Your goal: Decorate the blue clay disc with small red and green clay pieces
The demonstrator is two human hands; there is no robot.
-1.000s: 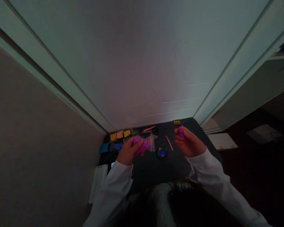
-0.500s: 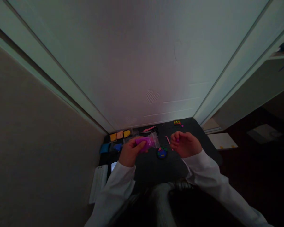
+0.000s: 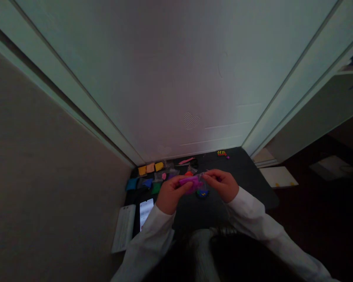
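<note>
My left hand [image 3: 170,192] grips a clear plastic bag of purple clay [image 3: 190,183] above the dark mat [image 3: 241,184]. My right hand [image 3: 222,184] has come up against the bag's right end, its fingers pinched there; whether they also hold a small bit of clay is hidden. Just below the bag lies a small dark blue clay figure [image 3: 202,193] with coloured spots. The scene is dim and details are small.
Coloured clay packs, yellow [image 3: 159,166], orange [image 3: 150,168], blue [image 3: 131,184] and green [image 3: 156,188], lie at the mat's far left. A pink tool [image 3: 186,160] and a small multicoloured piece [image 3: 221,153] lie near the wall. A lit phone [image 3: 146,210] and a white sheet [image 3: 124,228] lie to my left.
My right hand moved left from beside the pink tool to the bag. My left hand carried the bag right toward the centre. The camera tilted a little, showing the phone more.
</note>
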